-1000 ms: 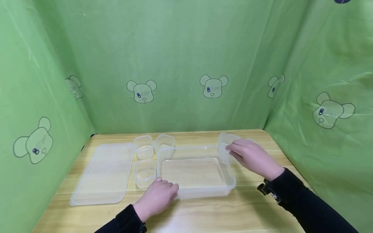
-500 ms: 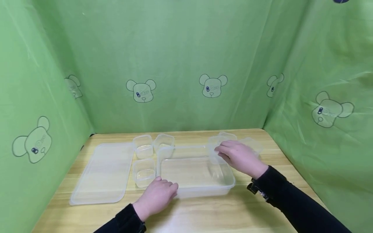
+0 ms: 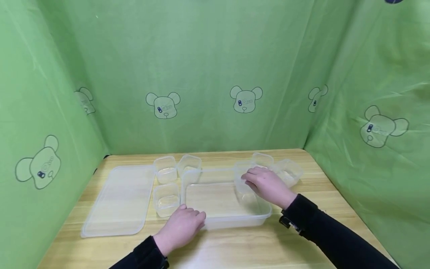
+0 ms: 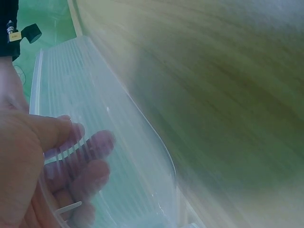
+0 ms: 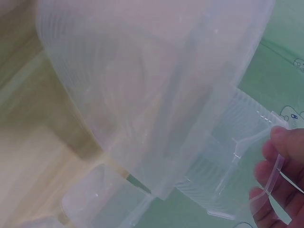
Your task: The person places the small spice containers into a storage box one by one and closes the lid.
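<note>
A large clear plastic container [image 3: 235, 223] stands open-topped on the table. At its front left corner, my left hand [image 3: 183, 226] grips the rim; the left wrist view has the thumb on one side of the clear wall and the fingers [image 4: 90, 178] showing through from the other. My right hand [image 3: 268, 185] pinches the rim of a small clear container [image 3: 239, 181] over the right end of the large one. Thumb and fingers on that rim show in the right wrist view, where the small container [image 5: 223, 156] appears tilted and the large container's wall [image 5: 142, 85] fills the foreground.
Left of the large container are small clear containers [image 3: 167, 200], three in all. Two more small containers [image 3: 288, 172] stand behind my right hand. A large flat translucent lid [image 3: 119, 201] lies at the left of the wooden table [image 3: 231, 250]. Green curtains [image 3: 208, 56] enclose the table.
My right hand has moved left with the small container, bringing it from the right edge to over the inside of the large one. The left hand has stayed on the rim.
</note>
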{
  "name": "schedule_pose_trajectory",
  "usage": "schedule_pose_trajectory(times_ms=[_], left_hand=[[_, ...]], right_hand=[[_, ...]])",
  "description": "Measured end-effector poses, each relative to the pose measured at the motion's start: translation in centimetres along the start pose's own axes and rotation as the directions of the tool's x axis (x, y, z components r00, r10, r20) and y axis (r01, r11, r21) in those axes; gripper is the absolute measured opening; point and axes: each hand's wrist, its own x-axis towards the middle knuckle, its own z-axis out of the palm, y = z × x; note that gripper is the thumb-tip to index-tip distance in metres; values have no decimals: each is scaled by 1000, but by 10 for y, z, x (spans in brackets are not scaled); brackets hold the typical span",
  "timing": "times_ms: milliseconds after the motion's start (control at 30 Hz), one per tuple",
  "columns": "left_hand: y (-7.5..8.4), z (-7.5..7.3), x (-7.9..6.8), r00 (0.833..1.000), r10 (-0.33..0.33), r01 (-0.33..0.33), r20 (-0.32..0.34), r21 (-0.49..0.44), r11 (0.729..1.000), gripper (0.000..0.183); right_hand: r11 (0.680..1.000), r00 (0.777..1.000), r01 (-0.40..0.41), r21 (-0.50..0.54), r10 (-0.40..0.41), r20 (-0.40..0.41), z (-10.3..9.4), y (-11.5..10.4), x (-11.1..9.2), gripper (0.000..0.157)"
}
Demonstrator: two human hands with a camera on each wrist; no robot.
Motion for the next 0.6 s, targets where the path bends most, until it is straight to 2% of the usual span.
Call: schedule_pose_trajectory(times_ms=[600], left_hand=[[0,2,-1,1000,6,-6,-17,8,1000,17]], right_hand=[[999,999,-51,-17,51,12,33,-3,-10,20]])
